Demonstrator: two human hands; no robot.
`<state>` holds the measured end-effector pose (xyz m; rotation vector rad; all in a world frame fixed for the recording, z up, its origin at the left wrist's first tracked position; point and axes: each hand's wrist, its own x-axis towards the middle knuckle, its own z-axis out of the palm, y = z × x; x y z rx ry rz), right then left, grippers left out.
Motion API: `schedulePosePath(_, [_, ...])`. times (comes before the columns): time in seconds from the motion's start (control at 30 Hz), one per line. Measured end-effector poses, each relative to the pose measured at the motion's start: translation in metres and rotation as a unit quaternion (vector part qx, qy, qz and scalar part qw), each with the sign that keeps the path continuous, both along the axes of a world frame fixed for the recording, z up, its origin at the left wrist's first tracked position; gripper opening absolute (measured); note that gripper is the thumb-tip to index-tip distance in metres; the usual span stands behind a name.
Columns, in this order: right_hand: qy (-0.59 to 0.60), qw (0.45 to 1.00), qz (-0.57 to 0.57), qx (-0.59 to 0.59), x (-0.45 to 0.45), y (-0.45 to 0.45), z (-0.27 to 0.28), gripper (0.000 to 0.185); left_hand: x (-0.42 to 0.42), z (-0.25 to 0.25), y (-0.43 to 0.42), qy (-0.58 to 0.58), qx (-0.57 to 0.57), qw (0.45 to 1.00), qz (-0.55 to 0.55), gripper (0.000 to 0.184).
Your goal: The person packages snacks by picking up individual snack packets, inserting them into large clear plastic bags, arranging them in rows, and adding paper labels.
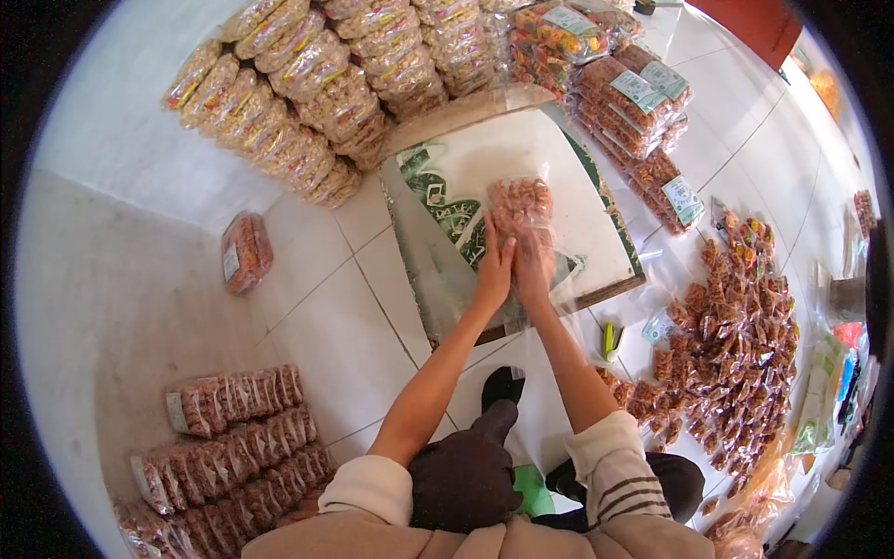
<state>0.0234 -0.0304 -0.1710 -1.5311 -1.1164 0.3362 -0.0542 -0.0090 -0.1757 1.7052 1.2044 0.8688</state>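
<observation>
A clear plastic bag of small reddish-brown snack packs (521, 199) lies on a low white-topped board with green print. My left hand (495, 265) grips the bag's near left edge, fingers along its side and thumb toward the middle. Beside it, my right hand (534, 265) is closed on the near end of the same bag, where loose clear film covers part of the fingers. The two hands are close together, and the bag's far end lies beyond the fingertips.
Stacked bags of pale snacks (326, 88) stand behind the board (419, 270). Labelled brown bags (643, 93) are piled at far right. Loose small packs (736, 345) cover the right floor, near a green stapler-like tool (610, 342). Rows of filled bags (233, 456) lie lower left; one bag (247, 252) sits alone.
</observation>
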Motion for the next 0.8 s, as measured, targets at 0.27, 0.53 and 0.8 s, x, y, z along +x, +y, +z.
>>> schedulePosePath(0.27, [0.11, 0.985, 0.021, -0.134, -0.006, -0.006, 0.0, 0.021, -0.009, 0.0, -0.002, 0.016, -0.061, 0.997, -0.037, 0.07])
schedulePosePath(0.53, [0.03, 0.999, -0.005, -0.01, 0.003, -0.021, -0.013, 0.02, -0.022, 0.02, 0.024, 0.113, 0.128, 0.982, 0.084, 0.049])
schedulePosePath(0.8, [0.197, 0.979, -0.037, -0.04, -0.003, -0.023, 0.023, 0.02, 0.022, 0.011, 0.073, 0.096, 0.183, 0.976, 0.068, 0.035])
